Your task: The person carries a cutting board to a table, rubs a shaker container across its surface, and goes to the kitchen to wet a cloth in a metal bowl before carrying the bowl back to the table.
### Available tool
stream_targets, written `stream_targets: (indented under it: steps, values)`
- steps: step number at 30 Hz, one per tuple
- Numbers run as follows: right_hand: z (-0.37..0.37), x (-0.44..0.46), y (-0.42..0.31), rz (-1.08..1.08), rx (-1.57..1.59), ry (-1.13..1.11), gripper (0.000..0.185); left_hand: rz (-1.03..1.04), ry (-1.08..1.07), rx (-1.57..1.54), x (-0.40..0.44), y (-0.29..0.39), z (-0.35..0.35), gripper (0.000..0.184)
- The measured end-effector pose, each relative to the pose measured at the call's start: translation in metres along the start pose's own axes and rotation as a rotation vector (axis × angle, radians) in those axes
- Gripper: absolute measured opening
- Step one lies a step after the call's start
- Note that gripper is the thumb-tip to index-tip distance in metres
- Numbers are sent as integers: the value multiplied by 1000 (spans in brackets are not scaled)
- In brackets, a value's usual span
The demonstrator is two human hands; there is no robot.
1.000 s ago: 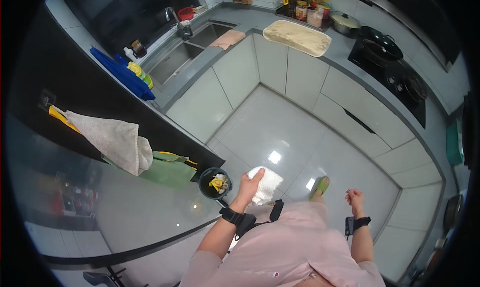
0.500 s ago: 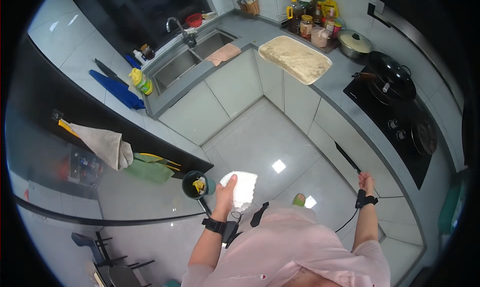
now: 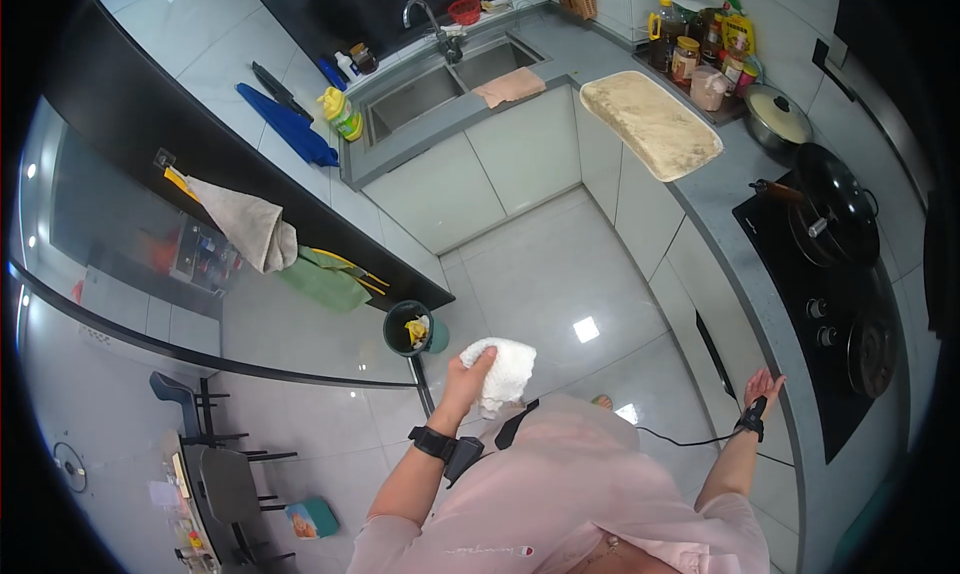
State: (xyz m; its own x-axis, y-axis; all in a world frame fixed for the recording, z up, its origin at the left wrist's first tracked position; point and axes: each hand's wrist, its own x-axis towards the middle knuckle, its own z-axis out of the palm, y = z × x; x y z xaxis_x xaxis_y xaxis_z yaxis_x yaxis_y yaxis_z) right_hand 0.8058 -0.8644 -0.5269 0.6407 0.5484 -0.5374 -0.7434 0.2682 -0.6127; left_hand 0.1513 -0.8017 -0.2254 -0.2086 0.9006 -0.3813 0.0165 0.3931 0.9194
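A folded white cloth (image 3: 508,376) is pinched in my left hand (image 3: 468,379), the thumb pressed over its top and the loose end hanging down. Below and to the right, my right hand (image 3: 764,390) has its fingers apart, with nothing visible in it. It is beside the grey counter's front edge (image 3: 745,324), near a pale drawer front (image 3: 690,274) with a dark slot-like handle (image 3: 715,354). Whether the fingers touch the counter edge I cannot tell. Both wrists wear black straps with small devices.
A green bin (image 3: 440,336) with scraps stands by the glass partition. Towels (image 3: 240,219) hang on it. Along the counter are a double sink (image 3: 415,104), a pink cloth (image 3: 508,87), a pale floury-looking board (image 3: 650,124), a lidded pot (image 3: 778,119) and a stove (image 3: 800,304) with a black wok.
My right hand has left the drawer handle and moved toward the counter edge, its fingers now spread. My left hand keeps hold of the white cloth. The view has turned slightly.
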Motion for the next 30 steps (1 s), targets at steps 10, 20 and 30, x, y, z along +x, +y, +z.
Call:
stream_targets:
  steps: [10, 20, 30]
  values:
    - [34, -35, 4, 2, 273, 61, 47, -6, 81, 13, -13, -16, -10, 27]
    - [43, -41, 2, -76, 478, 28, 29, -82, -33, 90, -6, -21, 10, 28]
    - [54, -61, 21, -72, 437, 149, 31, -91, -99, 163, 2, -17, 17, 29]
